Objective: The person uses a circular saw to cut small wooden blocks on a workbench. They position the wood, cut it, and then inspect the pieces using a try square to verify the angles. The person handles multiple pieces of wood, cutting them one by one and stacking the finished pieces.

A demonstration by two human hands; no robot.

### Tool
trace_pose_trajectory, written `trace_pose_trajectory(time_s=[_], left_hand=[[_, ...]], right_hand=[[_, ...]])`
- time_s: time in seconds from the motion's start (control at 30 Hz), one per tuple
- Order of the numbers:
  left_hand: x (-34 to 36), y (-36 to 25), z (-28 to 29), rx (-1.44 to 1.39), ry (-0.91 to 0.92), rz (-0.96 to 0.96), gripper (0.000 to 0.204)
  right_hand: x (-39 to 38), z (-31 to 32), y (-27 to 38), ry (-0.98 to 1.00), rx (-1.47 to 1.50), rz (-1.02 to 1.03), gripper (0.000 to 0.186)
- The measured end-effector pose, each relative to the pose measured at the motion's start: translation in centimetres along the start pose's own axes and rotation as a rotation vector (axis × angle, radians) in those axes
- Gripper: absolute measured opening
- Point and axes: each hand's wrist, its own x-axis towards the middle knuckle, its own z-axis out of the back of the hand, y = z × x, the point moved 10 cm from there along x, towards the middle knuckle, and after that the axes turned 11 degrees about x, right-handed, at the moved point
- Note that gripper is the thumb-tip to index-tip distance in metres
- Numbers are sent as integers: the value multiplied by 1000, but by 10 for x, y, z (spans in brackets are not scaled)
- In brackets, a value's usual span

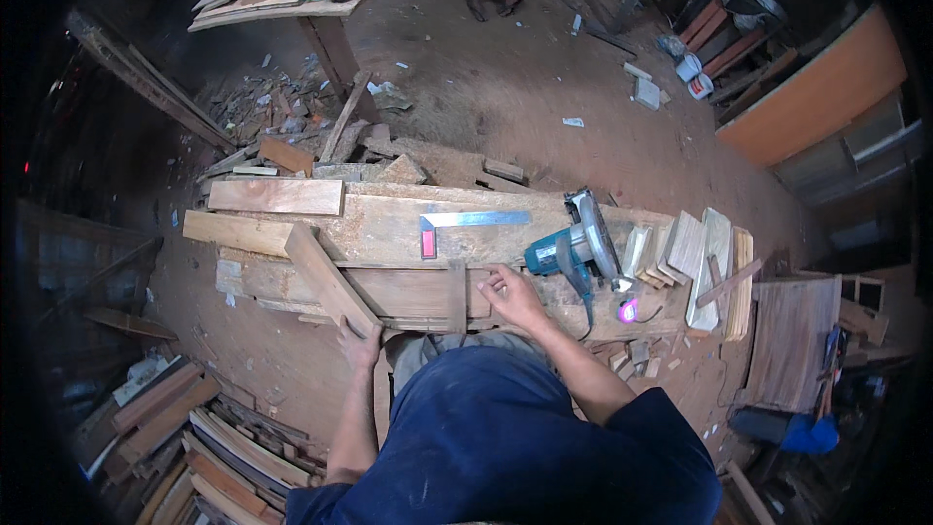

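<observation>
Plank (333, 278): near end held in the closed fingers of the left hand (361, 342); slants over the table's (381, 245) near edge, far end at a pale board (236, 230).
Right hand (515, 301): fingers curled, narrow, at the right end of a brown board (408, 294); cannot tell whether they grip anything.
Dark strip (457, 297): crosswise on the brown board, left of the right hand.
Square (481, 220): metal blade, red patch on handle; markings too small to read.
Circular saw (575, 245): teal, narrow gap from square.
Tape measure (628, 311): pink, pale label illegible; near the near edge.
Wood blocks (685, 241): stacked toward the table's right end.
</observation>
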Motion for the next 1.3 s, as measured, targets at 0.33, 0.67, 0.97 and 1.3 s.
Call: trace_pose_trajectory(time_s=[0.33,0.67,0.97,1.3], left_hand=[[-7,11,-32,5,-169,65,118],[-20,0,-34,-23,-105,83,112],[-42,5,-45,25,-112,97,116],[-42,4,-43,100,-113,132,120]], right_hand=[[4,60,-14,45,-18,102,59],[-13,139,108,-238,77,603,88],[-35,292,-87,-735,4,-8,28],[-23,296,-260,-514,-194,-379,59]])
